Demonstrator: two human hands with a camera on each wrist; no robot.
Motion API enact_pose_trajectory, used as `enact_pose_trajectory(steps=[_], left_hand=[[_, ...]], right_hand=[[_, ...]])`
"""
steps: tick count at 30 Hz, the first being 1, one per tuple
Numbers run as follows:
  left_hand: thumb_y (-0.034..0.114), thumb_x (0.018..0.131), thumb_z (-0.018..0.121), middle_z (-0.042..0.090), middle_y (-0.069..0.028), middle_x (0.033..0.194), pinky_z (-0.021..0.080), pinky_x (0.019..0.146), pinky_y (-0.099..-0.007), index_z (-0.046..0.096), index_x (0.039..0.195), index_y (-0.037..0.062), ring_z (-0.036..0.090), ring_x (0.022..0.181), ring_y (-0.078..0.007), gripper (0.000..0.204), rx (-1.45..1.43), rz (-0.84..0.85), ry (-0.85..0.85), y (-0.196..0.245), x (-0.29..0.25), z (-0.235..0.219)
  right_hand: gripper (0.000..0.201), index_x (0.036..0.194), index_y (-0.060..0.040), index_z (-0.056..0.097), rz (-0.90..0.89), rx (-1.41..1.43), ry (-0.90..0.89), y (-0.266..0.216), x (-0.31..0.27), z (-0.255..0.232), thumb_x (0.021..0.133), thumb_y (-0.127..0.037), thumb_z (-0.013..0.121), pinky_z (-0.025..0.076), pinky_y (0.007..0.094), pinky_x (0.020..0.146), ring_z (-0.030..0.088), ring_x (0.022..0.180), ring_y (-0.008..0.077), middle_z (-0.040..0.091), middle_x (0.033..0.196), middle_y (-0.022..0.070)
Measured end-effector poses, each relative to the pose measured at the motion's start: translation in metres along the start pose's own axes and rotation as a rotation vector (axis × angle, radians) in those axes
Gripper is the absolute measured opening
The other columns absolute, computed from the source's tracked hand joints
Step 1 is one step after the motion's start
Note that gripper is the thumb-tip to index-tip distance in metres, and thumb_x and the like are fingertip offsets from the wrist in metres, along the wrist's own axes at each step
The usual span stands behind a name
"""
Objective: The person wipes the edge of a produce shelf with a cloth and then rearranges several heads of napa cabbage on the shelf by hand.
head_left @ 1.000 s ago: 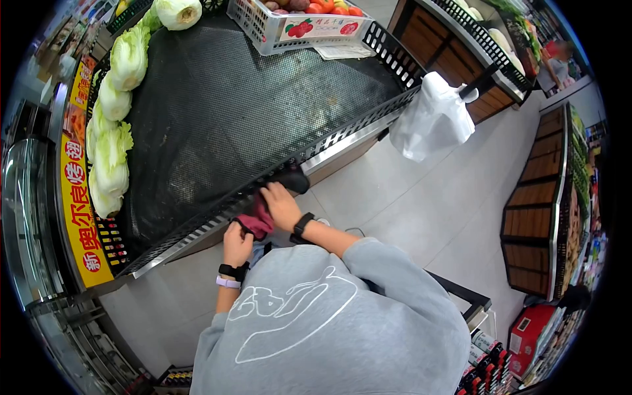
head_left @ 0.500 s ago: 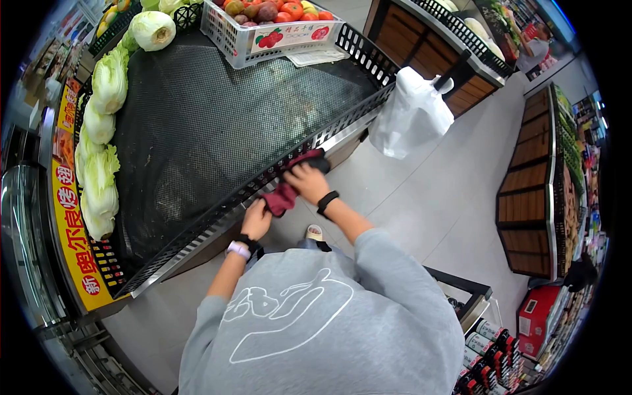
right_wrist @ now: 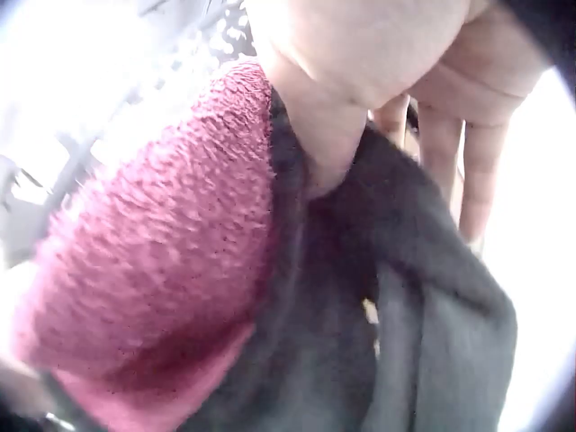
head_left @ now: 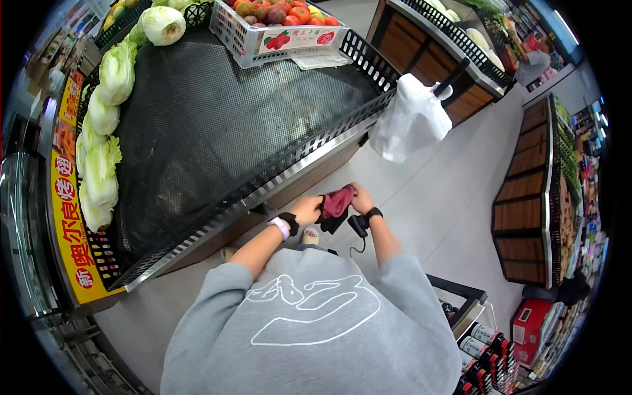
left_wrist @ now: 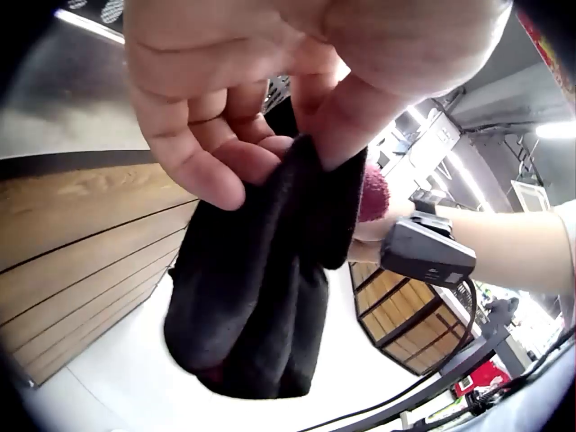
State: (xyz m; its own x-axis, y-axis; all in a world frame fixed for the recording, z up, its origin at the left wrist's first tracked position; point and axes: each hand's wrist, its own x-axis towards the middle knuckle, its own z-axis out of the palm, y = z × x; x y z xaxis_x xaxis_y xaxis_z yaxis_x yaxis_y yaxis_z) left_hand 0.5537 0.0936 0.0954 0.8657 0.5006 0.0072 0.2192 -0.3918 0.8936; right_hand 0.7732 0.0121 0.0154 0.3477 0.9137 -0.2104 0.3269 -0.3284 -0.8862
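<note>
A cloth point(head_left: 338, 203), fuzzy maroon on one face and black on the other, hangs folded between both hands in front of the grey sweatshirt. My left hand point(head_left: 307, 210) pinches one end of it; in the left wrist view the thumb and fingers grip the black side point(left_wrist: 256, 288), which droops in folds. My right hand point(head_left: 361, 200) holds the other end, its thumb at the border between the maroon pile point(right_wrist: 171, 234) and the black fabric in the right wrist view. Both hands are out past the front edge of the black-matted display stand point(head_left: 230, 125), over the floor.
Napa cabbages point(head_left: 99, 164) line the stand's left side. A white crate point(head_left: 280, 46) of tomatoes and other produce sits at the back. A white plastic bag point(head_left: 411, 118) hangs at the right corner. Behind on the right is a rack of cans point(head_left: 480, 349).
Both hands have drawn back from the stand's front edge and moved right with the cloth. The right hand was on the cloth at the edge; now the cloth is held between both hands.
</note>
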Motion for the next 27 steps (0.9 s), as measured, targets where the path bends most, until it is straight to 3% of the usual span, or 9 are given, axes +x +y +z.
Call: enact_pose_trajectory(steps=[3,6,8,12,14,16,18,20,27], left_hand=[[0.001,0.073,0.055,0.057,-0.0134,0.082,0.044,0.068,-0.0324,0.057,0.1,0.0041,0.056,0.073,-0.0271,0.027,-0.064,-0.038,-0.045,0.001,-0.01,-0.012],[0.002,0.075,0.056,0.056,-0.0131,0.089,0.044,0.072,-0.0324,0.056,0.102,0.0046,0.055,0.079,-0.0268,0.027,-0.001,-0.018,-0.033,0.01,-0.014,-0.023],[0.004,0.077,0.056,0.056,-0.0136,0.095,0.044,0.075,-0.0327,0.056,0.104,0.0048,0.055,0.085,-0.0273,0.028,-0.006,-0.025,-0.031,0.02,-0.018,-0.029],[0.009,0.082,0.055,0.051,-0.0141,0.112,0.04,0.09,-0.0346,0.05,0.119,0.0041,0.05,0.105,-0.0291,0.038,0.15,0.063,0.033,0.036,-0.037,-0.051],[0.008,0.083,0.053,0.055,-0.0127,0.107,0.044,0.085,-0.0336,0.05,0.12,0.0041,0.055,0.098,-0.0277,0.037,0.107,0.008,0.066,0.033,-0.057,-0.064],[0.008,0.083,0.052,0.058,-0.011,0.098,0.046,0.08,-0.033,0.052,0.116,0.0029,0.058,0.089,-0.0266,0.033,0.112,-0.088,0.112,0.041,-0.088,-0.083],[0.009,0.083,0.051,0.06,-0.0122,0.095,0.046,0.08,-0.0354,0.056,0.109,0.003,0.058,0.089,-0.0293,0.027,0.14,-0.159,0.234,0.05,-0.122,-0.099],[0.005,0.082,0.052,0.061,-0.0121,0.091,0.046,0.077,-0.0345,0.06,0.101,0.0024,0.059,0.087,-0.0283,0.021,0.247,-0.158,0.426,0.066,-0.157,-0.116],[-0.007,0.075,0.052,0.057,-0.0118,0.083,0.043,0.074,-0.0347,0.058,0.087,0.0008,0.054,0.081,-0.0281,0.015,0.785,-0.147,0.999,0.093,-0.248,-0.178]], right_hand=[[0.029,0.105,-0.0031,0.058,-0.092,0.268,0.077,-0.008,-0.018,0.002,0.077,-0.007,0.06,0.046,0.0363,0.081,0.06,0.088,0.0274,0.062,0.098,0.0146],[0.028,0.107,-0.004,0.058,-0.196,-0.212,0.286,-0.023,-0.025,0.013,0.079,-0.006,0.06,0.044,0.032,0.085,0.056,0.097,0.0229,0.059,0.107,0.0134],[0.033,0.116,-0.0016,0.053,0.048,0.304,0.306,-0.037,-0.021,0.018,0.084,-0.007,0.056,0.04,0.0311,0.091,0.05,0.108,0.0201,0.054,0.117,0.0116],[0.039,0.125,-0.0012,0.042,-0.206,0.841,0.25,0.008,0.049,-0.005,0.089,-0.014,0.052,0.042,0.0333,0.09,0.049,0.11,0.0194,0.049,0.123,0.0077],[0.044,0.123,0.0017,0.045,-0.391,0.001,0.368,-0.024,0.072,-0.021,0.085,-0.019,0.056,0.037,0.0341,0.095,0.048,0.112,0.0245,0.052,0.121,0.0136],[0.049,0.12,0.0047,0.046,-0.171,0.462,0.172,-0.035,0.116,-0.027,0.079,-0.018,0.06,0.032,0.0346,0.1,0.042,0.117,0.0322,0.045,0.127,0.021],[0.052,0.122,0.007,0.043,-0.278,-0.355,0.383,0.006,0.165,-0.004,0.076,-0.014,0.057,0.02,0.0378,0.108,0.028,0.126,0.0389,0.027,0.137,0.0272],[0.067,0.13,0.0103,0.029,-0.309,-0.398,0.427,-0.016,0.148,0.024,0.075,-0.017,0.055,0.01,0.0468,0.11,0.017,0.129,0.0456,0.014,0.14,0.0318],[0.035,0.087,0.0084,0.056,-0.504,-0.737,0.265,-0.122,0.041,0.103,0.072,-0.024,0.057,0.028,0.0472,0.102,0.044,0.11,0.0437,0.057,0.092,0.0294]])
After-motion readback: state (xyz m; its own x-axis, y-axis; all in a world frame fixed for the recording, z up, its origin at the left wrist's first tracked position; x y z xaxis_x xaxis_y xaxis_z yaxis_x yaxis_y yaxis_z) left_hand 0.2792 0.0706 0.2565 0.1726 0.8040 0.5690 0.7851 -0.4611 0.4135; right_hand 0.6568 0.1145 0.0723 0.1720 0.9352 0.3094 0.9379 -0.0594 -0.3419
